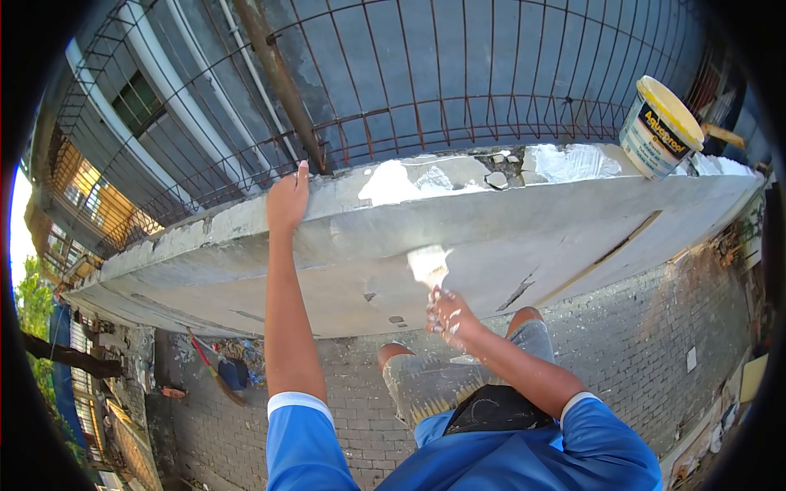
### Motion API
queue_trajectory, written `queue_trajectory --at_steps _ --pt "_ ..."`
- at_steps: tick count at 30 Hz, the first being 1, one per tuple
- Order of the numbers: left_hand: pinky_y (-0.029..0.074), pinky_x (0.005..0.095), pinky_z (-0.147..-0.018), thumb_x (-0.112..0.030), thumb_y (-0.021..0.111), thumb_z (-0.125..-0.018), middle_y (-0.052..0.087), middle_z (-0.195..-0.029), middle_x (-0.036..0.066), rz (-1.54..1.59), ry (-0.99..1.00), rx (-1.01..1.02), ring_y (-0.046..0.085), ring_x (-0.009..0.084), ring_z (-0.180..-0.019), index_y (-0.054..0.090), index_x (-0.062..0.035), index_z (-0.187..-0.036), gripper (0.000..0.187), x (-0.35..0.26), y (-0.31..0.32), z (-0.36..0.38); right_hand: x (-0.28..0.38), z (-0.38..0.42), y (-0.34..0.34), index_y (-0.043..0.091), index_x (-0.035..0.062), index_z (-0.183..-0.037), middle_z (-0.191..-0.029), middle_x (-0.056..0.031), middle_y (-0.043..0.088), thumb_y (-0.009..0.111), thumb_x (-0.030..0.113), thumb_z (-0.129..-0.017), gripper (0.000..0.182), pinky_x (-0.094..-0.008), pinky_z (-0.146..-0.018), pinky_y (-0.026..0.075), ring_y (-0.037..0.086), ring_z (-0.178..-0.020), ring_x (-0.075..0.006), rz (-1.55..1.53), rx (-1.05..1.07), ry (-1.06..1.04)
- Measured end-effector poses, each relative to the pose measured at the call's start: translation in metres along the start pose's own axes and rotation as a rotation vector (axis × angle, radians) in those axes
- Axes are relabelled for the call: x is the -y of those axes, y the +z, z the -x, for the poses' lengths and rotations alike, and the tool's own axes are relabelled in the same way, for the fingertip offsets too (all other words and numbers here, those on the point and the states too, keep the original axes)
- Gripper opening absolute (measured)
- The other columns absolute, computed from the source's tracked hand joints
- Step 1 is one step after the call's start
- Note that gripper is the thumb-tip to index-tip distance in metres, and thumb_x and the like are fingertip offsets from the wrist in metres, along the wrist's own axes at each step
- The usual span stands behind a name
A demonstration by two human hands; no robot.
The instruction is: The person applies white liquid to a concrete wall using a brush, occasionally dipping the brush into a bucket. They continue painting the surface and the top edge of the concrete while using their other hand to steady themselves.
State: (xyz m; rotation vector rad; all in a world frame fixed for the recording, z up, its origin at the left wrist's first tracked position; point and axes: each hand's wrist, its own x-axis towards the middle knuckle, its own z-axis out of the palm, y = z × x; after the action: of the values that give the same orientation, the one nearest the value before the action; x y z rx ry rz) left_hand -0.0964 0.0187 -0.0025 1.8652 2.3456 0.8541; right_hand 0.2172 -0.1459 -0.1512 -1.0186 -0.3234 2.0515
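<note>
My right hand (448, 316) is closed around the handle of a paintbrush (435, 278), its fingers speckled with white paint. The brush head, coated in thick white paint (426, 257), is against or just in front of the upper face of a grey concrete wall (327, 290). My left hand (288, 196) grips the rough top edge of that wall, close to a rusty post; one fingertip points up and the other fingers are mostly hidden. White patches (389, 182) cover part of the wall top between my left hand and a yellow-rimmed Aquaproof bucket (655, 135).
Rusty wire mesh (442, 78) and a brown metal post (282, 82) rise behind the wall. Cracked, loose chips (496, 179) lie on its top. Below are grey pavers (630, 344), a broom (214, 368) and a dark dustpan (232, 374) near litter. A stick juts out behind the bucket.
</note>
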Motion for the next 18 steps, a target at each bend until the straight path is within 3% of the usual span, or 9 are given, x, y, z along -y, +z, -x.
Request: queue_trajectory --at_steps 1,4,6,10,13,15,17,18 --pt "0.048 0.0518 -0.085 -0.062 0.031 -0.103 0.070 -0.095 0.026 0.005 0.004 -0.004 0.064 0.0463 -0.095 0.076 -0.0068 -0.102 0.071 -0.001 0.000 0.000 0.016 0.001 0.007 0.051 0.0111 -0.091 -0.069 0.0026 0.041 0.050 0.036 -0.107 0.030 -0.0287 -0.051 0.035 0.034 -0.054 -0.0109 -0.091 0.027 -0.014" --pt "0.049 0.0516 -0.084 -0.061 0.031 -0.103 0.070 -0.094 0.026 0.033 0.009 -0.019 0.064 0.0460 -0.094 0.076 -0.0066 -0.101 0.071 -0.007 -0.004 0.006 0.065 0.037 0.049 0.051 0.0111 -0.091 -0.069 0.0027 0.041 0.050 0.036 -0.107 0.030 -0.0285 -0.051 0.035 0.035 -0.055 -0.0109 0.178 0.022 -0.146" --pt "0.049 0.0516 -0.084 -0.061 0.031 -0.103 0.070 -0.094 0.026 0.040 0.021 -0.019 0.064 0.0458 -0.094 0.076 -0.0062 -0.101 0.071 -0.006 -0.003 0.005 0.078 0.054 0.056 0.051 0.0113 -0.091 -0.069 0.0028 0.041 0.050 0.036 -0.107 0.030 -0.0285 -0.051 0.034 0.035 -0.056 -0.0109 0.161 0.100 -0.151" --pt "0.049 0.0514 -0.085 -0.062 0.031 -0.103 0.070 -0.095 0.025 0.024 0.015 -0.018 0.065 0.0458 -0.094 0.076 -0.0065 -0.100 0.072 -0.003 -0.001 0.003 0.055 0.060 0.044 0.050 0.0122 -0.090 -0.070 0.0025 0.041 0.050 0.036 -0.107 0.029 -0.0287 -0.050 0.034 0.037 -0.057 -0.0108 0.194 0.078 -0.166" --pt "0.049 0.0519 -0.085 -0.062 0.031 -0.103 0.070 -0.094 0.026 0.021 0.018 -0.029 0.064 0.0459 -0.094 0.076 -0.0060 -0.099 0.073 0.005 0.007 -0.002 0.009 0.025 -0.006 0.049 0.0131 -0.089 -0.071 0.0018 0.042 0.052 0.037 -0.106 0.030 -0.0287 -0.050 0.034 0.038 -0.057 -0.0110 0.242 -0.066 -0.064" --pt "0.049 0.0522 -0.085 -0.063 0.031 -0.102 0.070 -0.094 0.026 0.005 0.012 -0.024 0.064 0.0461 -0.095 0.076 -0.0050 -0.098 0.073 0.005 0.006 -0.003 0.014 0.006 -0.020 0.049 0.0132 -0.089 -0.072 0.0013 0.043 0.052 0.036 -0.106 0.029 -0.0287 -0.050 0.034 0.039 -0.058 -0.0112 0.188 -0.034 -0.068" --pt "0.048 0.0524 -0.085 -0.063 0.031 -0.102 0.070 -0.094 0.027 0.006 0.014 -0.031 0.064 0.0463 -0.095 0.075 -0.0039 -0.098 0.074 0.003 0.005 -0.003 0.041 0.019 0.013 0.049 0.0128 -0.089 -0.071 0.0013 0.043 0.051 0.033 -0.107 0.027 -0.0288 -0.050 0.033 0.038 -0.057 -0.0108 0.226 -0.123 -0.158" --pt "0.048 0.0525 -0.085 -0.063 0.031 -0.102 0.070 -0.095 0.027 0.015 0.018 -0.037 0.064 0.0463 -0.095 0.075 -0.0033 -0.098 0.075 0.001 0.002 -0.001 0.059 0.031 0.027 0.049 0.0125 -0.089 -0.071 0.0016 0.042 0.050 0.033 -0.107 0.027 -0.0285 -0.050 0.033 0.037 -0.056 -0.0105 0.217 -0.034 -0.175"
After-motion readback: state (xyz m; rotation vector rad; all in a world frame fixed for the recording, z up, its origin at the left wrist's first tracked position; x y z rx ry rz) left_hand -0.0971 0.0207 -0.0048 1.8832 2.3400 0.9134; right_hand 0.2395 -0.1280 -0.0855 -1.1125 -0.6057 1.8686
